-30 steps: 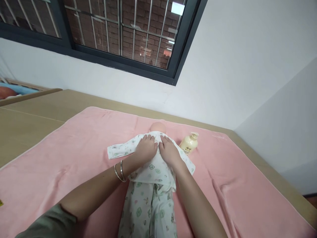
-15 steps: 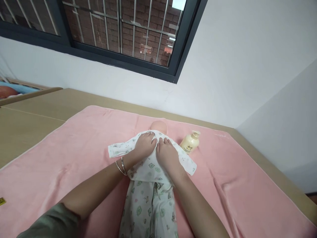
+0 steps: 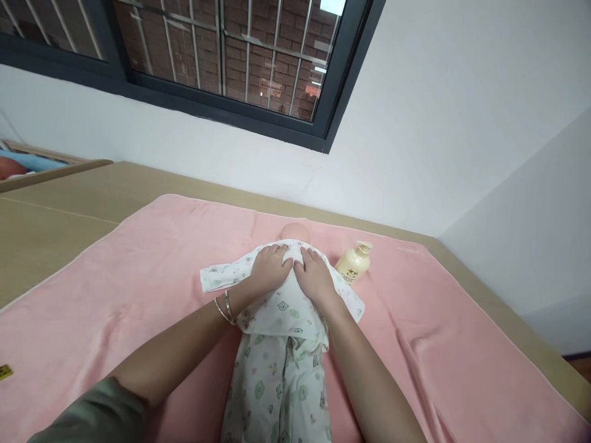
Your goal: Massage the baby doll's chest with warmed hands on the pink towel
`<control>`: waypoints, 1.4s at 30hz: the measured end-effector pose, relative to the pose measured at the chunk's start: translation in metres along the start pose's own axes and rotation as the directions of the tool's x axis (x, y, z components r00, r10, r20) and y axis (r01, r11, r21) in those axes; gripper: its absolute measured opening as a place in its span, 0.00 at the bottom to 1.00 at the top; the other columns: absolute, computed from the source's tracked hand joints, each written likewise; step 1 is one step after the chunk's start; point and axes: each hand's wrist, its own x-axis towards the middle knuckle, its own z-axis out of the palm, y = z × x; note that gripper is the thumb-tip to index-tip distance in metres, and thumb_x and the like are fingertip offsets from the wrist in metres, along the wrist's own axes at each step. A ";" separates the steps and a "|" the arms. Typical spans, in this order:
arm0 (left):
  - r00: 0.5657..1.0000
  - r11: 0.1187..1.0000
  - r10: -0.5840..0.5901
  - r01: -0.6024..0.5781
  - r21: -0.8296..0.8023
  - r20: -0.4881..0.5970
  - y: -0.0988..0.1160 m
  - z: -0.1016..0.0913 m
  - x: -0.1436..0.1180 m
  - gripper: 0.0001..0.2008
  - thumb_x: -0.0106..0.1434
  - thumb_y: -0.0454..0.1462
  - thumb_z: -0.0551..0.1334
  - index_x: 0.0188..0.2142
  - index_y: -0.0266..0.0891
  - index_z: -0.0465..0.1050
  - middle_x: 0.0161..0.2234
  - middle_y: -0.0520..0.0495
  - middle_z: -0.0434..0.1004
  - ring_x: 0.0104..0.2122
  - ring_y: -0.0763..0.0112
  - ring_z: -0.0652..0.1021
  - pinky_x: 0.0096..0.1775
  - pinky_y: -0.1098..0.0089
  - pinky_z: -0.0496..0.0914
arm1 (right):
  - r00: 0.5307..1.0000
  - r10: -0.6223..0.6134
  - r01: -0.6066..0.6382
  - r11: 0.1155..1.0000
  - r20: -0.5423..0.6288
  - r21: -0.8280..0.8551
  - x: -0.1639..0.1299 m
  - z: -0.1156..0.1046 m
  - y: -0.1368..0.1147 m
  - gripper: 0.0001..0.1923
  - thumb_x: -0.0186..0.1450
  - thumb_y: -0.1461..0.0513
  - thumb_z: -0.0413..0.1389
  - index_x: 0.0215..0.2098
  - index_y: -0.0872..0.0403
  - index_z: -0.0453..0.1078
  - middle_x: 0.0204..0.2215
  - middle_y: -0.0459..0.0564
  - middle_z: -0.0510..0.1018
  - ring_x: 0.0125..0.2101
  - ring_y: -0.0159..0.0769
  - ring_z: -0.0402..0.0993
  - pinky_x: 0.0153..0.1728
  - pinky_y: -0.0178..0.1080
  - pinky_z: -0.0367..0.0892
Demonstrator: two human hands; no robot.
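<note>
A baby doll (image 3: 295,232) lies stretched out, its smooth bald head at the far end; no face shows. It wears a white printed shirt (image 3: 289,307) with sleeves spread to both sides, and matching trousers (image 3: 277,387). On the left upper part of the shirt, my left hand (image 3: 271,268) rests flat, fingers extended and pointing away from me. My right hand (image 3: 316,274) lies flat on the upper right part, its fingers a little apart. The two thumbs almost meet in the middle. Neither hand grips anything. The doll's hands are not visible.
A pale yellow pump bottle (image 3: 353,263) stands or leans just right of the doll's shoulder. Under everything spreads a pink blanket (image 3: 152,264) with wrinkles, on a wooden surface (image 3: 69,209). Behind are a white wall (image 3: 258,166) and a dark-framed window (image 3: 221,104).
My right hand has shifted slightly right, away from the middle, and its fingers have spread and flattened on the shirt. My left hand stays in nearly the same place.
</note>
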 end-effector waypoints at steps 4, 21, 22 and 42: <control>1.000 1.000 0.008 -0.008 -0.002 0.010 0.000 0.000 0.000 0.21 0.69 0.41 0.50 0.55 0.36 0.71 0.52 0.38 0.76 0.54 0.54 0.73 0.57 0.56 0.65 | 0.998 0.002 -0.005 0.998 0.056 0.068 0.002 -0.006 0.006 0.33 0.73 0.51 0.42 0.71 0.58 0.52 0.69 0.59 0.55 0.70 0.47 0.48 0.68 0.47 0.44; 1.000 1.000 0.017 -0.017 -0.005 0.006 0.001 0.000 0.000 0.19 0.68 0.39 0.50 0.52 0.37 0.72 0.52 0.39 0.76 0.54 0.54 0.73 0.58 0.56 0.65 | 0.999 -0.020 0.021 0.999 -0.030 0.036 0.000 -0.006 0.003 0.29 0.71 0.52 0.44 0.66 0.58 0.61 0.64 0.56 0.66 0.65 0.46 0.58 0.64 0.45 0.51; 1.000 1.000 0.017 -0.017 -0.008 0.008 0.001 -0.001 0.000 0.18 0.68 0.39 0.50 0.52 0.37 0.73 0.52 0.39 0.76 0.54 0.55 0.73 0.58 0.56 0.65 | 0.999 -0.018 0.019 0.999 -0.036 0.038 -0.001 -0.007 0.003 0.28 0.71 0.52 0.45 0.64 0.58 0.63 0.62 0.56 0.68 0.64 0.46 0.60 0.64 0.45 0.53; 0.995 0.997 0.045 -0.039 -0.074 0.085 0.009 -0.014 -0.003 0.16 0.67 0.34 0.50 0.48 0.34 0.73 0.51 0.37 0.77 0.54 0.57 0.74 0.57 0.59 0.65 | 0.995 -0.004 -0.003 0.998 -0.101 -0.061 -0.004 -0.008 -0.007 0.24 0.72 0.55 0.44 0.57 0.61 0.67 0.54 0.61 0.74 0.56 0.49 0.67 0.58 0.46 0.58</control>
